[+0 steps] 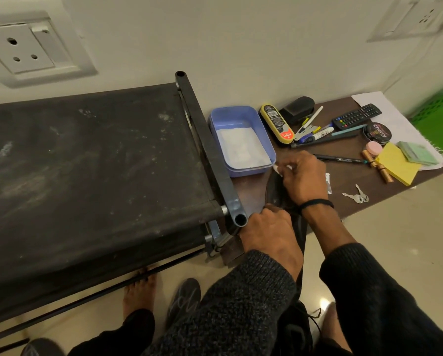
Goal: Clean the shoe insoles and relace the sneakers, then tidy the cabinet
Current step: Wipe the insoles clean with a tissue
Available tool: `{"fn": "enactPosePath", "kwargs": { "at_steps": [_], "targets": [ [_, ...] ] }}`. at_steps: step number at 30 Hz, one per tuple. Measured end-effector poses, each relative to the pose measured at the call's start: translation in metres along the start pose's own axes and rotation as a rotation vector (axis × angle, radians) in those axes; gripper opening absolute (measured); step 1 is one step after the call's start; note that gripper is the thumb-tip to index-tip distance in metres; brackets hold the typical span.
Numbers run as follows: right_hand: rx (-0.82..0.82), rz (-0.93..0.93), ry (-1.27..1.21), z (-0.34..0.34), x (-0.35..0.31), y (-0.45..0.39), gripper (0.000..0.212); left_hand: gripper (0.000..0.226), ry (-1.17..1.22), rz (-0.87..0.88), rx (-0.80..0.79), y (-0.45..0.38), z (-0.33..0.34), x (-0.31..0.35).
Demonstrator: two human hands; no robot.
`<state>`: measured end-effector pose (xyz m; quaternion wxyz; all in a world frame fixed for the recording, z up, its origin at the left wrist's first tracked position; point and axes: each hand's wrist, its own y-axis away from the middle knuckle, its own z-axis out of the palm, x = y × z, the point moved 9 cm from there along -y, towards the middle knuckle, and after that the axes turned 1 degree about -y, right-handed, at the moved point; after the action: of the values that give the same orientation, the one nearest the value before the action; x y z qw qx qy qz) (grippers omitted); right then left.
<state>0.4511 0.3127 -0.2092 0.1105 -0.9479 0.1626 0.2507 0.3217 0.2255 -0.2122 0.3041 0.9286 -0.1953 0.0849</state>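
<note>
A dark insole (pixel 275 191) lies on the brown table (pixel 385 194), running toward me under both hands. My left hand (pixel 268 235) grips its near end at the table's front edge. My right hand (pixel 302 178) pinches a small white wipe (pixel 279 170) against the insole's far end. A dark sneaker (pixel 185 299) stands on the floor by my bare foot (pixel 139 294). Another dark sneaker (pixel 41 346) shows at the bottom left. A black lace (pixel 315 314) hangs below my right forearm.
A dusty black fabric-topped rack (pixel 86 181) fills the left. Behind the hands sits a lilac tub (pixel 241 140) with a white cloth. A shoe-shine sponge (pixel 277 123), pens, a remote (pixel 356 116), a polish tin (pixel 378 133), yellow sticky notes (pixel 398 163) and keys (pixel 358 196) lie on the table.
</note>
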Motion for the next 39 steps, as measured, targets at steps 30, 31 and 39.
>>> {"fn": "enactPosePath", "kwargs": {
  "at_steps": [30,31,39],
  "targets": [
    [-0.252,0.031,0.3,-0.003,0.035,0.019,0.023,0.042,-0.066,0.005,0.048,-0.008,-0.006,0.012],
    [-0.221,-0.007,0.293,-0.002,0.03,0.01,0.022,0.042,-0.068,0.006,0.05,-0.009,-0.006,0.013],
    [-0.207,-0.07,0.268,0.006,0.015,-0.026,0.018,0.043,-0.083,0.014,0.053,-0.008,-0.009,0.016]
  ]
}}
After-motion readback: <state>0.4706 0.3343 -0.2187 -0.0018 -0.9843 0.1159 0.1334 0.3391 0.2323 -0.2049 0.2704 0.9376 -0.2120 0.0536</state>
